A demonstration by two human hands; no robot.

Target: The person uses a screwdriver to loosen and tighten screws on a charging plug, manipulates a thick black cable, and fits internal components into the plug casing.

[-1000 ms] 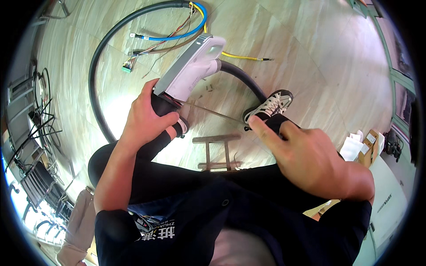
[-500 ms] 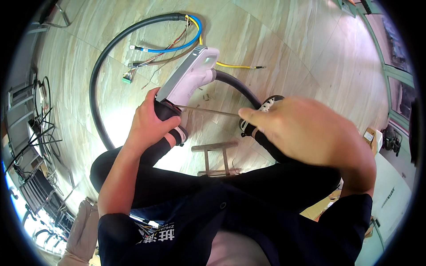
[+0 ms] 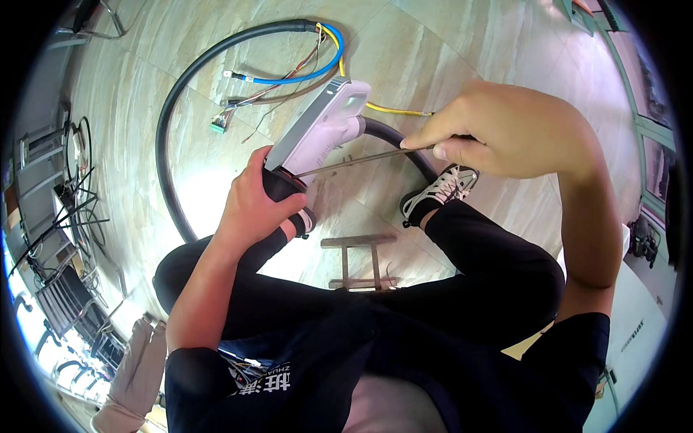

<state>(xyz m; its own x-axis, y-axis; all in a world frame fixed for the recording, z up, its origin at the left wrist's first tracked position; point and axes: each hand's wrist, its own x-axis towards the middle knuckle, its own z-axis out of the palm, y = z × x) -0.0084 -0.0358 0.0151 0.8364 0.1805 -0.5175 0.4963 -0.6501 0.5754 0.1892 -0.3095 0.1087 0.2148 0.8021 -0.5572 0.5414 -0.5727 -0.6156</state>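
Note:
A white and grey electric-car charging gun (image 3: 321,137) slants in front of me, its black nose end (image 3: 276,185) toward me. My left hand (image 3: 253,206) is wrapped round that black end, thumb on the near side. My right hand (image 3: 498,137) is closed on a long thin metal rod (image 3: 354,163), resembling a screwdriver shaft; any handle is hidden in the fingers. Its tip meets the seam between the white housing and the black end. From the gun's handle a thick black cable (image 3: 393,135) runs toward my right shoe.
The black cable loops over the tiled floor (image 3: 462,43) at the far left, ending in blue (image 3: 289,79), yellow and brown wires with a green connector (image 3: 217,128). A small wooden stool (image 3: 359,240) stands between my legs. Metal racks and tangled cables line the left.
My right hand has swung farther away from me, so the rod now slopes up to the right instead of down. My left hand keeps its grip on the charging gun. The whole view has shifted slightly.

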